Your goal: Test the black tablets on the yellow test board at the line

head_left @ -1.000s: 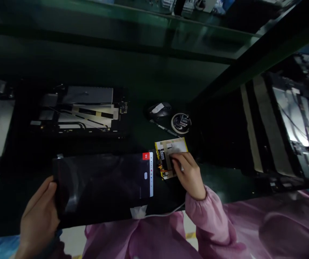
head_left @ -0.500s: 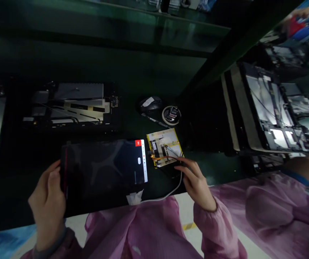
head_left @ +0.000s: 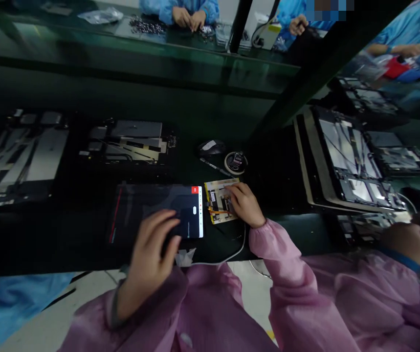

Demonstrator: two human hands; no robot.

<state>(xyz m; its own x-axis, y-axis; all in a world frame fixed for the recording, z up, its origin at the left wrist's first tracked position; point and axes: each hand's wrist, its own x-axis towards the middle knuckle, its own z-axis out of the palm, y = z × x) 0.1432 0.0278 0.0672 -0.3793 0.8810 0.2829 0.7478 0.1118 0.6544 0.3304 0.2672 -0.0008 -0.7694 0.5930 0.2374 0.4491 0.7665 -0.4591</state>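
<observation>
A tablet-like screen lies on the dark bench, mostly black, with a white strip and a red icon at its right edge. My left hand is over its lower right part, fingers apart and holding nothing, slightly blurred. Right beside the screen sits a flat yellow-edged battery pack with an orange flex cable. My right hand is at the pack's right side, fingertips drawn together on its top; what they pinch, if anything, is hidden. A white cable runs below the pack.
Behind lie a black mouse, a pen and a round dish of small parts. Opened tablet housings lie at left; more housings are stacked at right. A co-worker's hand is at far right; others work across the bench.
My left hand has left the screen's left edge and moved right over the display. My right hand has gone from the orange cable up onto the pack. The view has tilted up and left.
</observation>
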